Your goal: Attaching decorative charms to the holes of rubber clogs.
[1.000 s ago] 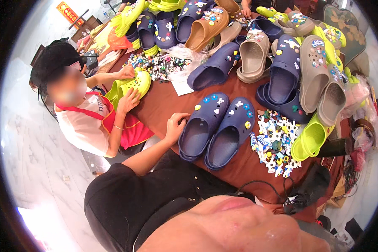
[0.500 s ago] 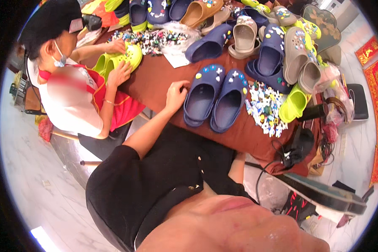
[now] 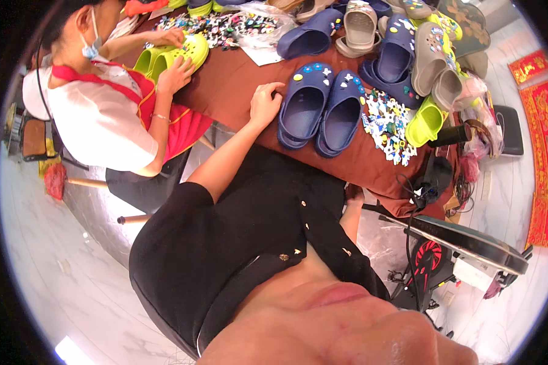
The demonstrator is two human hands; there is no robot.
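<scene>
My left hand [image 3: 266, 103] rests on the brown-covered table, fingers loosely curled in, with nothing visible in them. Just right of it, a pair of navy clogs [image 3: 303, 108] stands side by side, toes pointing away from me, with small coloured charms on the uppers. My left fingertips are close to the left clog; whether they touch it I cannot tell. Low by the table's front edge is my right hand [image 3: 354, 194], partly behind my black shirt, its fingers hidden. A heap of small white, blue and yellow charms [image 3: 388, 125] lies right of the clogs.
On the left, a masked co-worker [image 3: 97, 115] in a red apron holds lime-green clogs [image 3: 186, 56]. More charms [image 3: 225, 29] lie at the back. Grey clogs [image 3: 429, 58], navy clogs [image 3: 397, 52] and a lime-green clog [image 3: 425, 121] crowd the right. A black cable [image 3: 411, 255] hangs there.
The view has shifted, so the table and clogs sit higher in the picture. My right hand has come into sight by the table edge. My left hand stays beside the navy pair.
</scene>
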